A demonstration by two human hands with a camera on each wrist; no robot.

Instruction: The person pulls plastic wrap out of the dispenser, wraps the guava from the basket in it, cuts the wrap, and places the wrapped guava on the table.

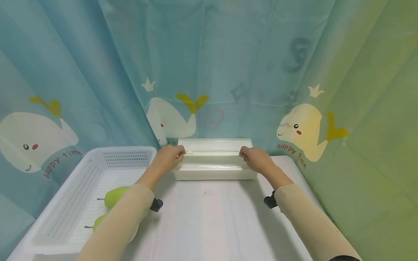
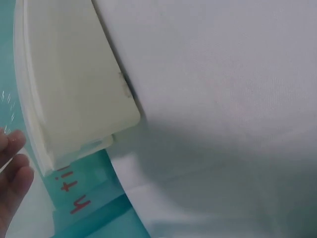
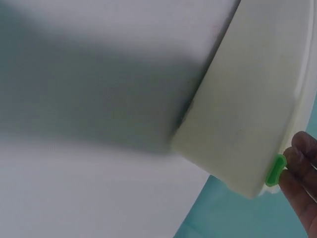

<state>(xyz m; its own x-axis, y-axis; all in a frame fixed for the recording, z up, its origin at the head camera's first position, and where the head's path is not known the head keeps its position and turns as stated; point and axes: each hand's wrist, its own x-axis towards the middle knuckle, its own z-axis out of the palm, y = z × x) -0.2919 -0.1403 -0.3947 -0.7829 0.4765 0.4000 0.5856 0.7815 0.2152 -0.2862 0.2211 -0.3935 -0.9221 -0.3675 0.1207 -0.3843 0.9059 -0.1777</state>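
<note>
A long white cling film box [image 1: 216, 175] stands at the back of the table, its pale back panel [image 1: 214, 145] upright. My left hand [image 1: 170, 157] is above its left end, thumb and fingertips pinching. In the left wrist view, glints of clear film [image 2: 7, 99] show at those fingertips, beside the box's end [image 2: 81, 99]. My right hand [image 1: 256, 158] pinches at the opposite end, level with the left. Its fingertips are right at a green slider [image 3: 276, 170] on the box's edge; what lies between them is largely hidden. A pale strip [image 1: 212, 154] spans between both hands.
On the left stands a white perforated basket [image 1: 81, 174] with green pears [image 1: 114, 197], partly hidden behind my left sleeve [image 1: 119, 221]. Blue-green curtains [image 1: 235, 72] with whale prints hang behind and beside the table [image 1: 209, 217]. A rounded white edge shows under the left sleeve.
</note>
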